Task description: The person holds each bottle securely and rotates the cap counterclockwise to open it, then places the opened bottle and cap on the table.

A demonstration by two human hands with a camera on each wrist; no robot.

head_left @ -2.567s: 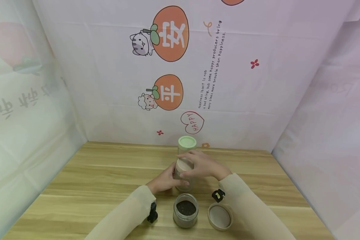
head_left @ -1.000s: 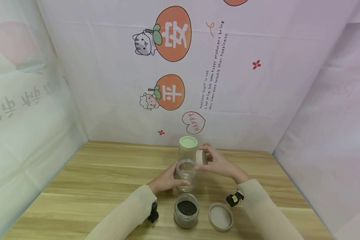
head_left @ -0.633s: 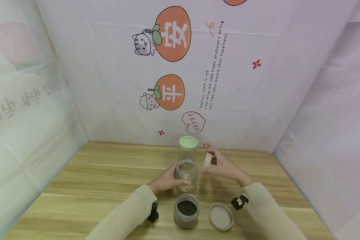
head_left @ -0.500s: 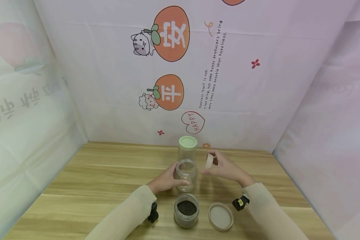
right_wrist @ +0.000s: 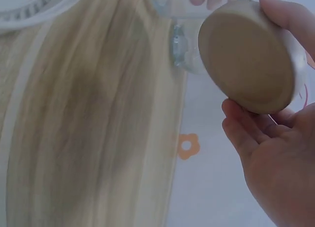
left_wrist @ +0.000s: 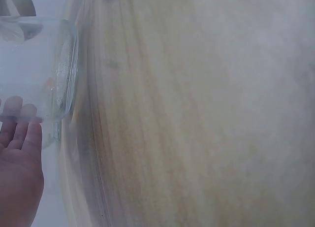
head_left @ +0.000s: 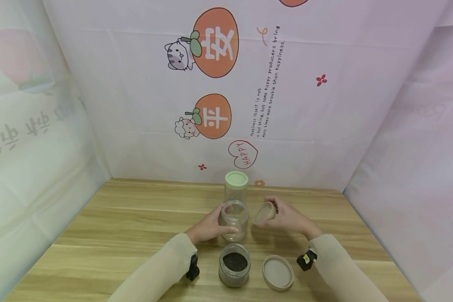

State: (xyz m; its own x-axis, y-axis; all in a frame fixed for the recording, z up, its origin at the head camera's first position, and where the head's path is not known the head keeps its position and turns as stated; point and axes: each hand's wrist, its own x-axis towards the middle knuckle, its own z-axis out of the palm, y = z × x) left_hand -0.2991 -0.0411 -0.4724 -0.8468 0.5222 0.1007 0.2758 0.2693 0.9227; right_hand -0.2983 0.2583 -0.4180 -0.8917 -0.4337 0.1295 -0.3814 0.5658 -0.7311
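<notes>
My left hand point(head_left: 210, 226) grips a clear glass jar point(head_left: 235, 218) from its left side, thumb across the front. The jar stands uncovered and looks empty. In the left wrist view its base end point(left_wrist: 64, 69) shows above the fingers. Just right of that jar, my right hand point(head_left: 288, 217) pinches a beige lid point(head_left: 264, 213) by its edge, tilted with the hollow side facing up toward the head camera. The right wrist view shows the flat outer face of this lid point(right_wrist: 246, 59) between thumb and fingers.
In front stands an open jar point(head_left: 234, 277) with dark granules inside. Beside it on the right lies another beige lid point(head_left: 277, 273), hollow side up. A tall clear jar with a green lid point(head_left: 236, 179) stands at the back, near the printed cloth wall point(head_left: 298, 159).
The right hand has lifted the lid off the clear jar, carried it right, and turned it hollow side up, lowering it slightly. My left hand has kept its grip on the jar.
</notes>
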